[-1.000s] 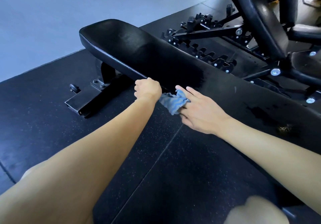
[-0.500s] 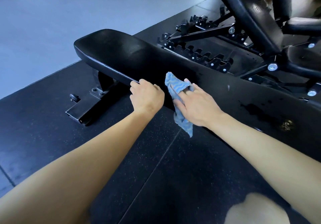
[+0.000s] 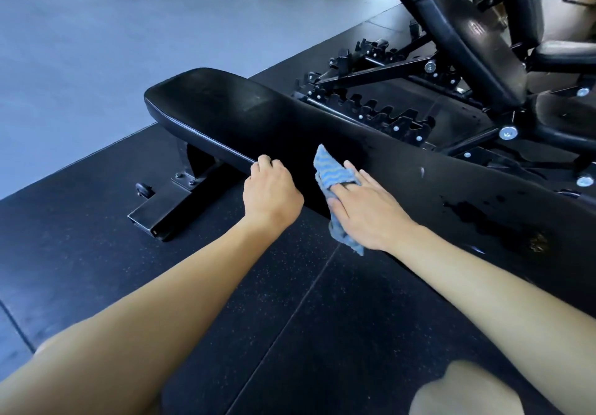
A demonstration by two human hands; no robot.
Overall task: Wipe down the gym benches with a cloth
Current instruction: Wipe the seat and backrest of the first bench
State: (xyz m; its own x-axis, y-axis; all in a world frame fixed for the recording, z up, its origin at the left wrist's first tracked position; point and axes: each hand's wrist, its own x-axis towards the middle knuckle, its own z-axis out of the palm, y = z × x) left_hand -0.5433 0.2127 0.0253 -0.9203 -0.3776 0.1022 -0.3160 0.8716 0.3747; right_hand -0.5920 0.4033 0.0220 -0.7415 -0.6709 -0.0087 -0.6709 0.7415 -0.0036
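A long black padded flat bench (image 3: 225,108) runs from upper left to lower right. My right hand (image 3: 367,211) lies with straight fingers on a blue striped cloth (image 3: 332,173), pressing it against the pad's near edge and top. One end of the cloth hangs down below my palm. My left hand (image 3: 271,192) grips the near edge of the pad just left of the cloth, fingers curled over the rim. Wet patches (image 3: 477,211) shine on the pad to the right.
The bench's black steel foot (image 3: 161,211) with a small wheel sticks out at the left on black rubber matting (image 3: 290,318). Behind stands an incline bench (image 3: 458,28) with a notched adjustment rack (image 3: 387,118). Grey floor (image 3: 96,44) lies beyond the mat.
My right hand has carried the cloth up from the pad's side onto its top edge and spread it out. My left hand kept its grip on the rim.
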